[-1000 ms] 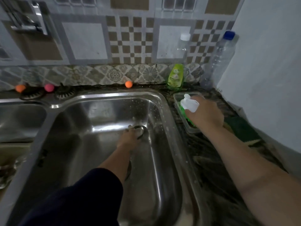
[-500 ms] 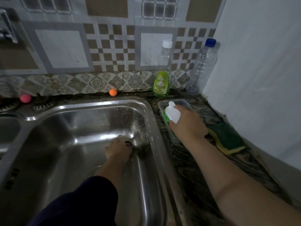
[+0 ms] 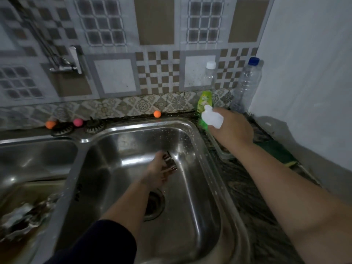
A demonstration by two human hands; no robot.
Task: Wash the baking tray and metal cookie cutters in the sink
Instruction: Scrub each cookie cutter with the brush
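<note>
My left hand (image 3: pixel 157 173) is down in the right basin of the steel sink (image 3: pixel 192 189), shut on a small metal cookie cutter (image 3: pixel 170 162) just above the drain (image 3: pixel 154 204). My right hand (image 3: pixel 235 129) is over the counter at the sink's back right corner, gripping a green soap bottle by its white cap (image 3: pixel 211 119). A brownish baking tray (image 3: pixel 24 212) with wet, shiny clutter lies blurred in the left basin.
A clear plastic container (image 3: pixel 223 153) and a green sponge (image 3: pixel 276 151) lie on the dark counter under my right arm. A green soap pouch (image 3: pixel 204 100) and two clear bottles (image 3: pixel 247 82) stand by the wall. The tap (image 3: pixel 65 62) hangs at upper left; small balls (image 3: pixel 157 114) line the ledge.
My right hand has lifted the white-capped bottle out of the clear container. My left hand has raised the cutter a little off the basin floor. The view has swung left.
</note>
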